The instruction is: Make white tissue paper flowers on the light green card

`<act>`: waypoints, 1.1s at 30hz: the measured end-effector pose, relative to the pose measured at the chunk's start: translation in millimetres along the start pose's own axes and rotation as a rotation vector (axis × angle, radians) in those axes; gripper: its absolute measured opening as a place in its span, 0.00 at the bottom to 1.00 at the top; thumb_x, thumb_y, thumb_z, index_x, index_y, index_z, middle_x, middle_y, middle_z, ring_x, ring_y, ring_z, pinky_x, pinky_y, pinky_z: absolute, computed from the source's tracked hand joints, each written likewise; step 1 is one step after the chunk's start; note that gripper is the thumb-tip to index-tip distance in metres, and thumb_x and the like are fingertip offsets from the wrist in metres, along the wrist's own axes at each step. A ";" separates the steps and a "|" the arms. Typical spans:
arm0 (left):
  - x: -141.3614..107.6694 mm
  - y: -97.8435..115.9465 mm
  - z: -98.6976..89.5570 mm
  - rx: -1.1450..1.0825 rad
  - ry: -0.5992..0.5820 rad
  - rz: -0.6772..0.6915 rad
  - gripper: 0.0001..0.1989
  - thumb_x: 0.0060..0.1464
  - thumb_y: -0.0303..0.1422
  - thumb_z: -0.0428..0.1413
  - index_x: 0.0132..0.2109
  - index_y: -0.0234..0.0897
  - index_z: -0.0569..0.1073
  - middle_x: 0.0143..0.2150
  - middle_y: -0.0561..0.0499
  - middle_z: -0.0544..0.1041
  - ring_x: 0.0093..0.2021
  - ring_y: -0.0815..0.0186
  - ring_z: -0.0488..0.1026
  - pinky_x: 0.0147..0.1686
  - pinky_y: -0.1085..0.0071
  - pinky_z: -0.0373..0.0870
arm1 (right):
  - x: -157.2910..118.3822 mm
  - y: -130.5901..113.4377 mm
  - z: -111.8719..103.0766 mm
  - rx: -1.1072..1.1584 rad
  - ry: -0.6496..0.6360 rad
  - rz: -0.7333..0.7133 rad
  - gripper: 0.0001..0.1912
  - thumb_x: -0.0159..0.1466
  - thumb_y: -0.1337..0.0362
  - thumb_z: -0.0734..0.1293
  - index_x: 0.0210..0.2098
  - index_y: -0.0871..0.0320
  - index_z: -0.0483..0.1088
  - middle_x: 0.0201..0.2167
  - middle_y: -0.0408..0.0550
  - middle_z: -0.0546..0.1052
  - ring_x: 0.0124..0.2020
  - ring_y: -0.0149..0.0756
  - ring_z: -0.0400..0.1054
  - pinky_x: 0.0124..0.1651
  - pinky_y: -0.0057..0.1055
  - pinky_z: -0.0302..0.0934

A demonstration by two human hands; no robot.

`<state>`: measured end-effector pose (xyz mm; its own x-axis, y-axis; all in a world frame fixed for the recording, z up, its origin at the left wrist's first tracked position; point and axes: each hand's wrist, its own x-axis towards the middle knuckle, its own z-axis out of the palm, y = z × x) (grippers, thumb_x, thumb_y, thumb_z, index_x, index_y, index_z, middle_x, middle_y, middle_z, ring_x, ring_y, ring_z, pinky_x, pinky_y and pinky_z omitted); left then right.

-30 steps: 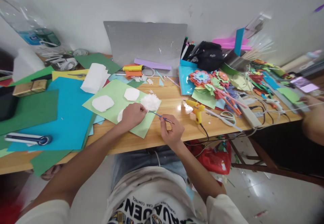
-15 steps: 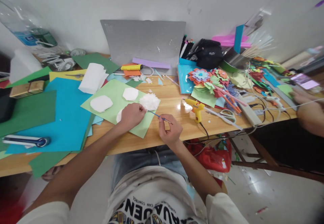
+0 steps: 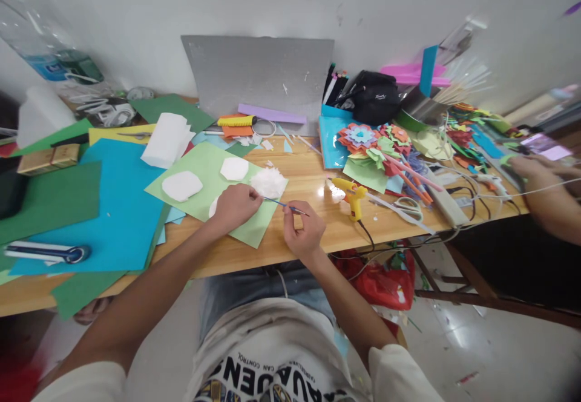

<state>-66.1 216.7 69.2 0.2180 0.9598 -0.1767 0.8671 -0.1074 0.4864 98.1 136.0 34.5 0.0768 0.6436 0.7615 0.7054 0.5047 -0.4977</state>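
Note:
My right hand [image 3: 305, 227] pinches a thin blue stick [image 3: 278, 202], which has a darker end past my fingers and might be a slim brush. The fingers of my left hand [image 3: 238, 205] are closed at the stick's other end. Exactly what lies between those fingertips is hidden. Under my left hand is a light green paper sheet [image 3: 200, 169]. On it lie white cut paper pieces [image 3: 182, 185], one partly covered by that hand, and a heap of shredded white paper [image 3: 269, 182] just beyond the stick.
A yellow glue gun [image 3: 351, 195] stands right of my right hand, near scissors [image 3: 408, 207] and a power strip [image 3: 447, 199]. Paper flowers [image 3: 361, 137] lie behind. At left are a blue sheet [image 3: 122, 208] and a stapler [image 3: 48, 252]. Another person's hand [image 3: 544, 184] is at far right.
My hands and the stick have barely moved. At the far right, the other person's hand has shifted left over the table and now touches something green.

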 end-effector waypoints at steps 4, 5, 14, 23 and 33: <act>1.1 -0.8 2.7 0.031 0.012 -0.001 0.14 0.54 0.43 0.53 0.36 0.43 0.81 0.37 0.49 0.82 0.39 0.56 0.77 0.34 0.68 0.67 | 2.4 0.3 1.2 -0.026 -0.001 0.003 0.04 0.65 0.70 0.62 0.38 0.57 0.67 0.31 0.48 0.76 0.33 0.33 0.72 0.36 0.31 0.70; 1.1 -0.6 3.3 0.043 0.011 -0.005 0.15 0.54 0.44 0.53 0.36 0.43 0.81 0.37 0.49 0.82 0.39 0.56 0.77 0.34 0.68 0.67 | 2.8 0.0 1.3 -0.030 -0.002 0.006 0.04 0.65 0.70 0.62 0.38 0.57 0.67 0.31 0.48 0.76 0.33 0.33 0.72 0.36 0.31 0.70; 1.5 -0.3 3.5 0.099 0.004 -0.005 0.16 0.56 0.43 0.51 0.38 0.42 0.81 0.39 0.47 0.82 0.41 0.54 0.77 0.34 0.67 0.67 | 2.9 -5.3 -2.3 0.006 0.026 0.031 0.05 0.65 0.70 0.62 0.38 0.56 0.68 0.31 0.48 0.76 0.33 0.34 0.72 0.37 0.32 0.71; 0.7 -1.0 3.0 0.083 0.008 0.011 0.16 0.56 0.43 0.50 0.37 0.41 0.81 0.38 0.46 0.82 0.39 0.56 0.77 0.34 0.68 0.66 | 3.1 -3.8 0.0 -0.008 -0.002 0.023 0.05 0.65 0.68 0.61 0.38 0.56 0.67 0.31 0.48 0.76 0.33 0.35 0.72 0.37 0.33 0.71; -1.3 -2.5 -9.2 0.077 -0.003 0.081 0.18 0.58 0.43 0.48 0.31 0.40 0.79 0.32 0.48 0.81 0.35 0.59 0.76 0.32 0.69 0.64 | -4.0 7.6 -37.2 -0.089 0.007 -0.115 0.14 0.64 0.72 0.62 0.47 0.54 0.70 0.35 0.51 0.78 0.36 0.38 0.74 0.39 0.35 0.71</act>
<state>-72.7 218.2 76.1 0.2903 0.9463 -0.1424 0.8784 -0.2045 0.4319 129.3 115.9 43.1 -0.0039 0.5803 0.8144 0.7696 0.5218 -0.3681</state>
